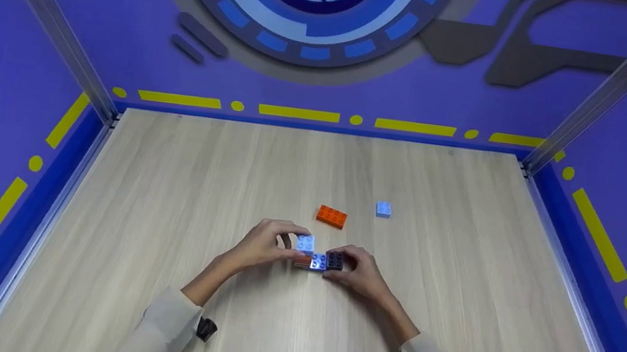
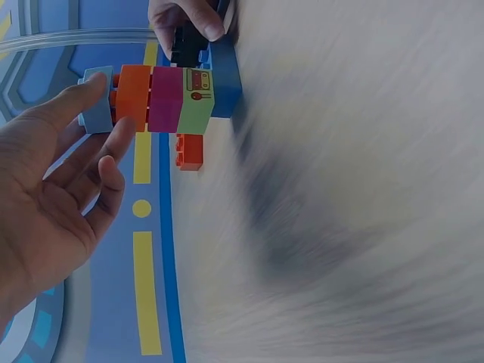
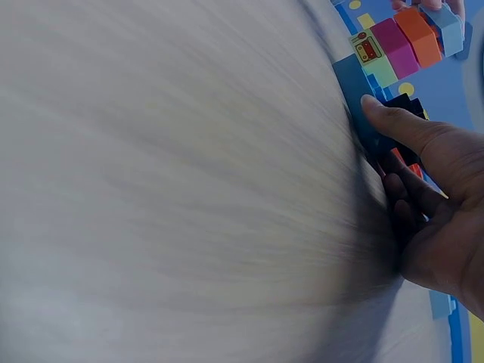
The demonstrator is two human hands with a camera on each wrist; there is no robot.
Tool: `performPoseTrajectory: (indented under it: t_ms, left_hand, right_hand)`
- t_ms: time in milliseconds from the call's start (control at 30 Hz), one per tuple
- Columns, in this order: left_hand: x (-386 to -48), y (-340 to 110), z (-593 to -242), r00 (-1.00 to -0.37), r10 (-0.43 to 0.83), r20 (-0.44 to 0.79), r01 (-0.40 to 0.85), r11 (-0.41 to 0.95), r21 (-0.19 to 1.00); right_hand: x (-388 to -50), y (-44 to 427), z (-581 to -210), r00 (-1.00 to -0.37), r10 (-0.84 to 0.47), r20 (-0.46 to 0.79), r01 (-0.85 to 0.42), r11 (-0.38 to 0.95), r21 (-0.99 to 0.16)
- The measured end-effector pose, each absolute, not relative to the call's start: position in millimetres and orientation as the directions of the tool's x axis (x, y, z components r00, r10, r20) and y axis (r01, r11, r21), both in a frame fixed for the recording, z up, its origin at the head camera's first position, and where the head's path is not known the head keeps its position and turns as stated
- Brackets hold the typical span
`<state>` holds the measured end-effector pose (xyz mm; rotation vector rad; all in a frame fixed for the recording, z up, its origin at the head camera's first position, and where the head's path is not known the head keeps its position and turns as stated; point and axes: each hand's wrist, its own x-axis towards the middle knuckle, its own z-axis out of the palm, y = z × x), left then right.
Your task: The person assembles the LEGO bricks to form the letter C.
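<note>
My left hand pinches a light blue toy building brick between thumb and fingers. The brick sits at the top of a stack, with orange studs showing in a narrow gap beneath it. Under it come an orange brick, a magenta brick and a light green brick with a printed picture. The stack stands on one end of a long blue brick on the table. My right hand grips that blue brick's other end, around a black brick; its fingers partly hide both.
A loose orange brick lies on the wooden table just beyond the hands. Farther right is a small light blue brick. Blue-purple panels with metal corner posts stand around the table's back and sides.
</note>
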<state>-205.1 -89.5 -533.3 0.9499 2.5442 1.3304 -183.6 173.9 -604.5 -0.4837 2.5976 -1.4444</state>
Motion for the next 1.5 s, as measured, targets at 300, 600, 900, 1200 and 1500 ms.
performPoseTrajectory:
  t_ms: [300,600,900,1200,1500]
  left_hand:
    - [-203,-88,-530,-0.822,0.551,0.146,0.465,0.5,0.73]
    - [-203,-86,-527,-0.836,0.533,0.129,0.46,0.555,0.693]
    - [-201,-81,-521,-0.826,0.546,0.142,0.522,0.643,0.561]
    - [-199,-75,-517,-0.847,0.518,0.123,0.505,0.709,0.492]
    - [-202,-69,-510,-0.861,0.502,0.077,0.472,0.736,0.485]
  right_hand:
    - [-182,174,-604,-0.942,-0.334,0.037,-0.204,0.481,-0.853]
    - [-183,174,-606,-0.943,-0.329,0.04,-0.202,0.475,-0.857]
    - [-183,174,-605,-0.932,-0.354,0.077,-0.248,0.469,-0.848]
    - [-183,174,-606,-0.931,-0.357,0.076,-0.251,0.474,-0.844]
    - [-182,174,-602,-0.93,-0.359,0.076,-0.248,0.465,-0.849]
